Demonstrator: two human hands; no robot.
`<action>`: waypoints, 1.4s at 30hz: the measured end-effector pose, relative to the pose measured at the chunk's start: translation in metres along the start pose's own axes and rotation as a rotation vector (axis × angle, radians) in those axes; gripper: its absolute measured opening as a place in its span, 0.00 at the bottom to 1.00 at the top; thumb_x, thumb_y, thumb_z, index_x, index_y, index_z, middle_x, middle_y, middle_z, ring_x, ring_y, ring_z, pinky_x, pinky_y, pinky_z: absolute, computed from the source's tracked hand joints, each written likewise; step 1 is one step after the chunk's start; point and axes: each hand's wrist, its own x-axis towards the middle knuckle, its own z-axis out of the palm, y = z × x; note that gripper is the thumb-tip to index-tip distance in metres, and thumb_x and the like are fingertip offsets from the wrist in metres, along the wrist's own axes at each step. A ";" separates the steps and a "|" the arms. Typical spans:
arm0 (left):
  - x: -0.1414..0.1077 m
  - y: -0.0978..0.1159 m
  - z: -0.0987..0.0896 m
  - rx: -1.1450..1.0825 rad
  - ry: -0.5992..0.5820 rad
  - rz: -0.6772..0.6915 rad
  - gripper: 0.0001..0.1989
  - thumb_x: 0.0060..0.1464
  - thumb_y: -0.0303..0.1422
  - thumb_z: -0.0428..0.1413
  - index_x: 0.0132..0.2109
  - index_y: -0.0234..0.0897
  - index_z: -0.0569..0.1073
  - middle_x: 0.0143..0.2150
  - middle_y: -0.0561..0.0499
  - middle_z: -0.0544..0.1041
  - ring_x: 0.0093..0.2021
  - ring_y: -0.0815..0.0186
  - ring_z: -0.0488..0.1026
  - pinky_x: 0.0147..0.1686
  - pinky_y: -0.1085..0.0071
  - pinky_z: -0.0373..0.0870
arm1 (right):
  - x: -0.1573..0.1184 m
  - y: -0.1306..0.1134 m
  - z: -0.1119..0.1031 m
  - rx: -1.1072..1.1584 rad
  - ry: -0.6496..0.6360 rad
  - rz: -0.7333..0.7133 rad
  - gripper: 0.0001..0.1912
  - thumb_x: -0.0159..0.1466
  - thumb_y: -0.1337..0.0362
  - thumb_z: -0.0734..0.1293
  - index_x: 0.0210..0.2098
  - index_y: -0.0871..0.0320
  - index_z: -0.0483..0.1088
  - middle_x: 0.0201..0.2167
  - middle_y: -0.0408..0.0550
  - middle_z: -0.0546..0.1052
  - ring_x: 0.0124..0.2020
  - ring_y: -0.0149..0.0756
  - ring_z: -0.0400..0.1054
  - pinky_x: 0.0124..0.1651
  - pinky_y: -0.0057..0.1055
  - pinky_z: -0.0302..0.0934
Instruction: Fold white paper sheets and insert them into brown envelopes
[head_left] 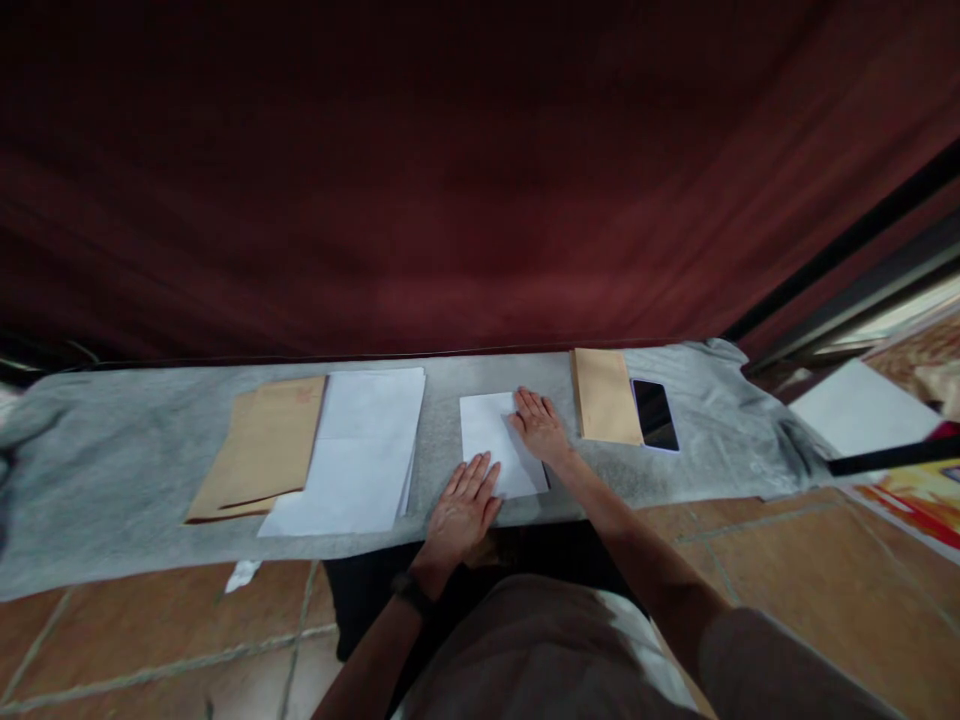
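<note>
head view: right of the white sheets, our left hand lies flat, grip unclosed, on the white paper, toward the table's front edge; our right hand rests likewise, toward the back edge. we judge the paper light, bendable, easily creased, best lifted by its sides. its long axis runs back to front, far end leaning left.
</note>
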 end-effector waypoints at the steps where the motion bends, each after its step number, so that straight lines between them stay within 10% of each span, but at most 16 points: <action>1: 0.000 0.000 0.000 0.003 -0.005 0.001 0.25 0.70 0.39 0.46 0.70 0.37 0.63 0.73 0.44 0.60 0.73 0.57 0.56 0.70 0.54 0.57 | -0.005 -0.002 -0.001 -0.001 -0.004 0.004 0.28 0.76 0.58 0.52 0.70 0.66 0.59 0.69 0.59 0.63 0.70 0.48 0.58 0.71 0.50 0.50; 14: 0.000 0.006 -0.008 -0.050 -0.003 -0.048 0.25 0.71 0.40 0.44 0.70 0.36 0.62 0.73 0.45 0.61 0.73 0.60 0.57 0.72 0.56 0.56 | -0.133 -0.013 -0.043 0.049 -0.046 -0.243 0.30 0.75 0.60 0.57 0.74 0.60 0.50 0.71 0.53 0.60 0.71 0.43 0.56 0.74 0.48 0.46; 26: 0.051 0.072 0.012 -0.087 -0.011 -0.125 0.32 0.71 0.47 0.41 0.73 0.33 0.55 0.75 0.40 0.57 0.75 0.57 0.51 0.72 0.53 0.52 | -0.141 -0.012 -0.036 0.013 -0.033 -0.254 0.27 0.71 0.61 0.61 0.68 0.62 0.63 0.68 0.57 0.66 0.70 0.49 0.56 0.73 0.53 0.45; 42: -0.007 0.021 0.007 0.016 0.080 -0.338 0.38 0.69 0.49 0.45 0.74 0.28 0.50 0.74 0.33 0.56 0.74 0.50 0.53 0.69 0.49 0.57 | -0.138 -0.013 -0.041 0.009 -0.044 -0.233 0.31 0.73 0.58 0.60 0.73 0.57 0.54 0.71 0.54 0.60 0.70 0.48 0.57 0.73 0.51 0.46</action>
